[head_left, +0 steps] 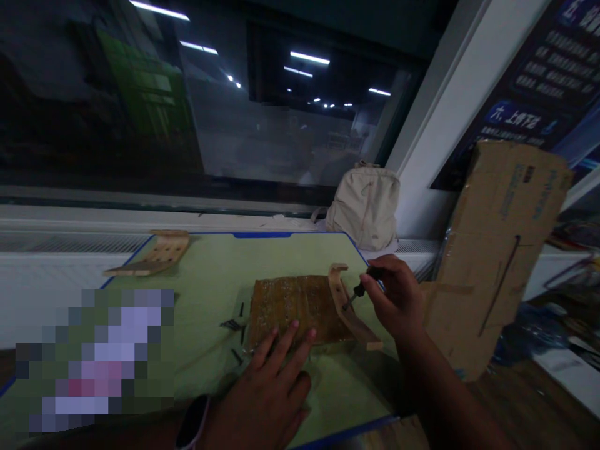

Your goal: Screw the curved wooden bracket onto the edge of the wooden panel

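Observation:
A brown, wrapped-looking slab (290, 303) lies on the green tabletop (206, 262). Along its right edge rests a curved wooden piece (359, 328) with holes in it. My right hand (396, 294) grips a screwdriver (360, 289) by its dark handle, and the tip meets the curved piece near a hole. Fingers spread, my left hand (276, 381) lies over the near edge of the slab. Several dark screws (232, 324) are scattered left of the slab. Whether a screw sits under the tip is too small to tell.
Another curved wooden piece (164, 253) with holes stands at the table's far left corner. A blurred-out patch (103, 356) covers the left side. Behind the table, a beige backpack (365, 203) leans by the window, and a large cardboard sheet (501, 250) stands at right.

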{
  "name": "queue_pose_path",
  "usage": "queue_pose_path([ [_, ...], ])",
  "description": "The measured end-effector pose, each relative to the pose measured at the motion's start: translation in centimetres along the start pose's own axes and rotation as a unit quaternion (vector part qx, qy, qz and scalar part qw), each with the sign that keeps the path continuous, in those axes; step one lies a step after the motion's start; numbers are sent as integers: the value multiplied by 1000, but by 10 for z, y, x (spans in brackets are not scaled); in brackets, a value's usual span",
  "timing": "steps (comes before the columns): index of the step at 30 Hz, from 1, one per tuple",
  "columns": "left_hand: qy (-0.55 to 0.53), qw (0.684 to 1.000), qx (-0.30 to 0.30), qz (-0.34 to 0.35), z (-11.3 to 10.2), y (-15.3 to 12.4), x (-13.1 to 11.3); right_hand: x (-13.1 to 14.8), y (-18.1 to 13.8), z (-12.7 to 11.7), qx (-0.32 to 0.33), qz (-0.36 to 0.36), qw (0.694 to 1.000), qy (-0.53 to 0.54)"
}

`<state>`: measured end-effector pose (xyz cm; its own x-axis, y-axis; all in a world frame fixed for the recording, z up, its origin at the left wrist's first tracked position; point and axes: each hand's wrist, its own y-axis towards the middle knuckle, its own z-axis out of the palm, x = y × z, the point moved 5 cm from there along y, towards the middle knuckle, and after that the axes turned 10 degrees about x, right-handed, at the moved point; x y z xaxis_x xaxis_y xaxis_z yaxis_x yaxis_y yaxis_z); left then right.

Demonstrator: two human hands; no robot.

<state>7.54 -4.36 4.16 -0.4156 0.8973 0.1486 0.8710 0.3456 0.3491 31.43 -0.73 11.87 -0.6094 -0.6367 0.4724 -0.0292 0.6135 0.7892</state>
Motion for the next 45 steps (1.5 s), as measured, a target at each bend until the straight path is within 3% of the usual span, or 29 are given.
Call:
queue_pose_path([
  [6, 5, 1000, -2, -3, -5, 2, 1, 14, 2, 6, 79, -44, 995, 28],
  [9, 11, 1000, 0, -6, -3, 0, 1, 8, 2, 7, 62, -14, 997, 49],
  [15, 15, 1000, -2, -7, 0, -2, 2, -6, 2, -4, -55, 15, 996, 62],
  [19, 18, 1000, 7, -2, -3, -1, 2, 5, 2, -2, -28, -5, 998, 60],
  [23, 18, 1000, 15, 0, -2, -1, 3, 11, 4, 7, 18, 6, 990, 137],
  [26, 22, 1000, 17, 6, 0, -2, 4, 6, 5, 7, -2, 24, 986, 168],
  [29, 23, 999, 17, 16, 1, -2, 4, 0, 6, 1, -38, 37, 991, 126],
  [32, 21, 999, 29, 18, 2, -3, 5, 3, 7, -4, -34, 7, 998, 57],
  [35, 15, 999, 37, 13, 1, -4, 4, 11, 8, -5, -8, -26, 999, 37],
  [40, 0, 998, 55, -4, 0, -4, 3, 13, 5, 7, 62, 10, 993, 95],
  [45, 12, 999, 37, 6, -1, -4, 3, 3, 1, -2, -25, 31, 999, 27],
])
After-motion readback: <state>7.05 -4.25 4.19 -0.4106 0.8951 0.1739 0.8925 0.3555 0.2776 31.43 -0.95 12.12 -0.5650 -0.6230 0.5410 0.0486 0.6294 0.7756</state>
